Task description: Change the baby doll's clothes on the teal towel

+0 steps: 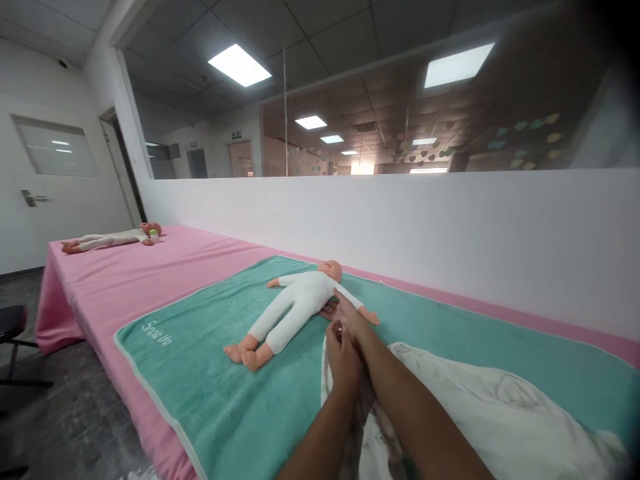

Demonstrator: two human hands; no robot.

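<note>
Pink cloth point(125, 270) covers the table; a green towel point(200, 320) lies over it, rumpled toward the near edge. White cloth point(475, 407) is heaped at the right, partly beneath the forearms. On the towel, the doll point(306, 290) lies face up, head toward the wall, feet toward the lower left. The right hand point(346, 312), palm up with fingers loosely spread, reaches beside the doll's trunk; contact cannot be told, and no object shows in it. The left hand point(345, 360), fingers bent, lies against the right wrist; whether it grips anything cannot be told. Good practice here, as judged: fingers relaxed, contact by broad palm rather than fingertips, the doll's near arm unpinned, the white cloth clear of both wrists.
</note>
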